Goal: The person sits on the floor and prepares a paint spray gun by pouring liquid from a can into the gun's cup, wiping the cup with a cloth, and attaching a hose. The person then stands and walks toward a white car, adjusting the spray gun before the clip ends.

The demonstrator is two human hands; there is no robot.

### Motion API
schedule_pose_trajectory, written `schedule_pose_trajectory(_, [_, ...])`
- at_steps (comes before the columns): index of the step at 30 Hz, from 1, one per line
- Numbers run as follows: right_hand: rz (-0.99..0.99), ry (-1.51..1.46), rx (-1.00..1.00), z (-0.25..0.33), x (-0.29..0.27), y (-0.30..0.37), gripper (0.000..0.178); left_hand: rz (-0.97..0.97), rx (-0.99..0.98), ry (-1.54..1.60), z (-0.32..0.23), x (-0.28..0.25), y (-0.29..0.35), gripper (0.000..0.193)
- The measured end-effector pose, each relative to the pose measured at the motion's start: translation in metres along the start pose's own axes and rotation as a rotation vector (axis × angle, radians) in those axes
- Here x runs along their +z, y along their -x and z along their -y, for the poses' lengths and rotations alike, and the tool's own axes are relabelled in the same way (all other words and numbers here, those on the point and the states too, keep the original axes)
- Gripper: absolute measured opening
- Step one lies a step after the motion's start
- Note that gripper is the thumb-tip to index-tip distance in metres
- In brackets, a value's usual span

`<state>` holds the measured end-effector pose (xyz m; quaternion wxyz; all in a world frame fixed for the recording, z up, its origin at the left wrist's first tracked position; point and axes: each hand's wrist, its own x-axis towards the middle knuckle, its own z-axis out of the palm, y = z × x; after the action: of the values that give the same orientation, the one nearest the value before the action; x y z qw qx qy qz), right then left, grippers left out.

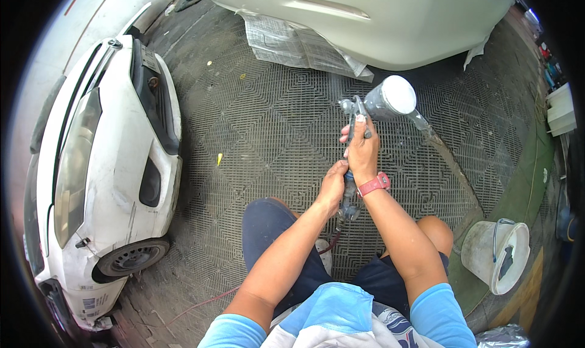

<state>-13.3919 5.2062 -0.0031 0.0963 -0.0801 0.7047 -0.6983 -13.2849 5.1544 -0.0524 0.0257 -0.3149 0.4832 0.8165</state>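
A paint spray gun (355,106) with a grey cup (383,100) and white lid is held in front of me, above the floor. My right hand (364,152), with a red watch at the wrist, is wrapped round its handle, thumb up near the gun's body. Just below, my left hand (333,183) has its fingers closed on the fitting (349,209) under the handle. From that fitting a dark red air hose (333,243) runs down between my legs. Part of the handle is hidden behind my fingers.
Ahead hangs a pale car body panel (414,25) with masking newspaper (292,43) along its lower edge. A white car front (116,159) stands at left. On the right are a white bucket (478,250) and a green strip (524,183) over the dark grid floor (262,135).
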Motion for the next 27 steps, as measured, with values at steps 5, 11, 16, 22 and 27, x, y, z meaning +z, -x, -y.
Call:
schedule_pose_trajectory(5, [0.086, -0.054, 0.049, 0.007, -0.009, 0.004, 0.064, 0.051, -0.052, 0.027, 0.002, -0.003, 0.003, 0.032])
schedule_pose_trajectory(11, [-0.004, -0.071, 0.115, 0.026, -0.044, 0.017, 0.060, 0.326, -0.225, 0.119, -0.006, 0.015, 0.018, 0.037])
schedule_pose_trajectory(16, [0.064, -0.151, 0.080, 0.061, -0.090, 0.039, 0.074, 0.725, -0.264, 0.073, -0.018, 0.027, 0.028, 0.047])
schedule_pose_trajectory(22, [0.065, -0.205, 0.024, 0.100, -0.129, 0.063, 0.075, 0.920, -0.242, -0.022, -0.024, 0.059, 0.031, 0.027])
schedule_pose_trajectory(27, [0.085, -0.160, -0.042, 0.124, -0.166, 0.074, 0.076, 1.028, -0.233, 0.007, -0.018, 0.101, 0.036, 0.017])
